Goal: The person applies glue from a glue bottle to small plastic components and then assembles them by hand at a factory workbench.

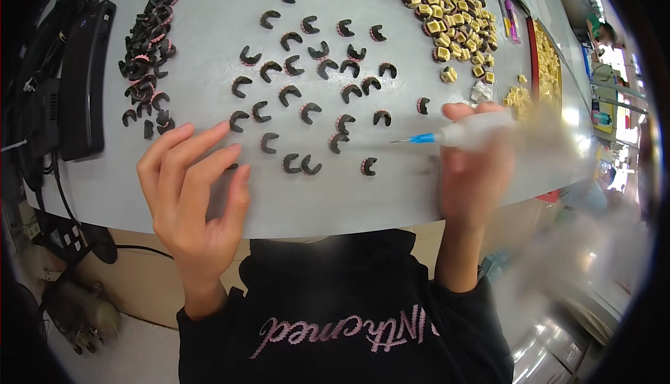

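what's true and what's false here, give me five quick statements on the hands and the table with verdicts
1. The right hand holds a white bottle with a blue tip. True.
2. The left hand holds that bottle too. False: the left hand is apart from it, fingers spread.
3. The blue tip points toward the person's left. True.
4. The big heap of yellow pieces lies at the table's near left. False: the heap is at the far right.
5. Dark curved pieces are scattered over the middle of the table. True.
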Demonstrator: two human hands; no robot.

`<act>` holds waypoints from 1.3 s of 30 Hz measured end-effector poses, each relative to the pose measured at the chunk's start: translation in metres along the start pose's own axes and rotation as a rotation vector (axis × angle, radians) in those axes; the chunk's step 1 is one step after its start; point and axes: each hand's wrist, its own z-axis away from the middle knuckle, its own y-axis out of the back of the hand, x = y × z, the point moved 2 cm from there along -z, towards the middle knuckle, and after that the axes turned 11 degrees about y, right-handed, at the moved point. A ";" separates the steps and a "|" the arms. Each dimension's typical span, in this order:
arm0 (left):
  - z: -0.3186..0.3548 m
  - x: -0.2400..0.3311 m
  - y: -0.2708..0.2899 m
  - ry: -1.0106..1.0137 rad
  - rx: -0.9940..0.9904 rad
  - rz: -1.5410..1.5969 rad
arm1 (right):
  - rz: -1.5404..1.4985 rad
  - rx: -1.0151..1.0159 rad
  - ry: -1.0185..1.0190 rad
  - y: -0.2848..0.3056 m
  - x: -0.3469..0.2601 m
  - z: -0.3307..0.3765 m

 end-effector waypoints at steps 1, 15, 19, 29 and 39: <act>-0.001 0.002 0.000 -0.008 -0.001 0.017 | -0.009 -0.030 0.025 -0.005 -0.001 0.000; 0.030 0.023 0.011 -0.102 -0.167 0.759 | -0.160 0.007 -0.150 -0.012 0.010 0.000; 0.030 0.089 -0.008 -0.157 -0.882 1.943 | -0.196 0.042 -0.187 -0.011 0.007 -0.003; 0.023 0.114 -0.010 -0.298 -0.933 2.304 | -0.310 0.089 -0.268 -0.007 0.004 -0.007; 0.013 0.137 0.000 -0.211 -0.742 2.335 | -0.329 0.081 -0.225 -0.008 0.006 -0.006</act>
